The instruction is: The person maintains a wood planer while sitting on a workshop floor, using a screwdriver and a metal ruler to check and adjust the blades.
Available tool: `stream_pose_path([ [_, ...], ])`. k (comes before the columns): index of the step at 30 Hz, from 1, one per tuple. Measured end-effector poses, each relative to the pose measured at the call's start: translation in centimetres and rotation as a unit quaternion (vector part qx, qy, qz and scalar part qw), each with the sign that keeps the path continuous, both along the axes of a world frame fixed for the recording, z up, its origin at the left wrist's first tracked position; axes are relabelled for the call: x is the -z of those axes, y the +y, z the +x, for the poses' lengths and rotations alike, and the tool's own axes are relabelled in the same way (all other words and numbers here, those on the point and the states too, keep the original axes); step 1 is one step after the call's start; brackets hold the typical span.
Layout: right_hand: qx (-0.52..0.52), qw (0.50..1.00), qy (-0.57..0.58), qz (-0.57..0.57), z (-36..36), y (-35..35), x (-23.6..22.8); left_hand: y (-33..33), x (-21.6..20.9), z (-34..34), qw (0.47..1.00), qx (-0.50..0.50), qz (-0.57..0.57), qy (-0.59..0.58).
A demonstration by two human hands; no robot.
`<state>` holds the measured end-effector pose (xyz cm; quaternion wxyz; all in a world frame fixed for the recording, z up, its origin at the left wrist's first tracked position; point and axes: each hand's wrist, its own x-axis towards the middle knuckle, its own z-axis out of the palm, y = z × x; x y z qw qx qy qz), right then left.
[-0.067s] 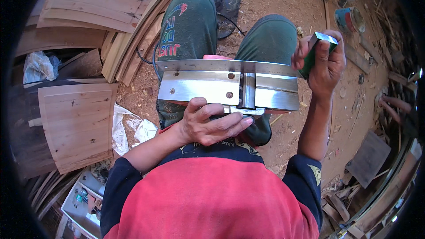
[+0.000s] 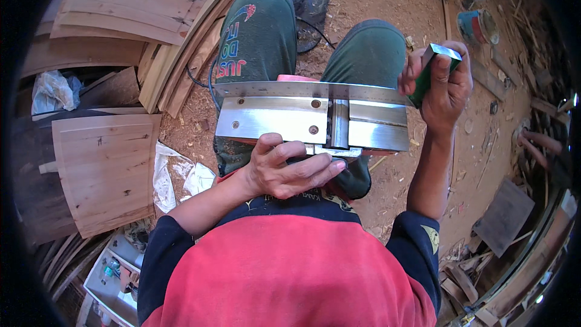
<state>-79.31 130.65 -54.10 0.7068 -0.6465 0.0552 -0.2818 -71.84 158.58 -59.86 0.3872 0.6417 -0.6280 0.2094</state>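
An electric hand planer lies upside down across my lap, its shiny metal sole facing up and the dark cutter drum showing in the gap between the plates. My left hand grips the planer's near side, with fingers curled against its edge. A try square's steel blade stands on edge along the far part of the sole. At its right end, my right hand is closed round the square's green handle, thumb on the near face. The planer's body beneath the sole is mostly hidden.
Wooden panels and long boards stand at the left. White plastic sheeting lies near my left arm, with a tray of small items below. A paint bucket and scrap wood are at right. Another person's hand shows at far right.
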Motion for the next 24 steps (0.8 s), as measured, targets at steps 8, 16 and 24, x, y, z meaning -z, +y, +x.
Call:
stream_pose_path([
  [8,-0.005,1.000,-0.001,-0.007,-0.08,-0.15,0.31,0.06,-0.13,0.04,1.000,0.005,0.006,0.000],
  [16,-0.007,1.000,-0.001,0.003,-0.28,-0.19,0.51,-0.08,-0.10,0.00,1.000,0.008,0.003,0.003],
  [24,-0.009,1.000,-0.001,0.007,-0.39,-0.23,0.59,-0.02,-0.16,0.03,1.000,0.008,0.007,0.003],
])
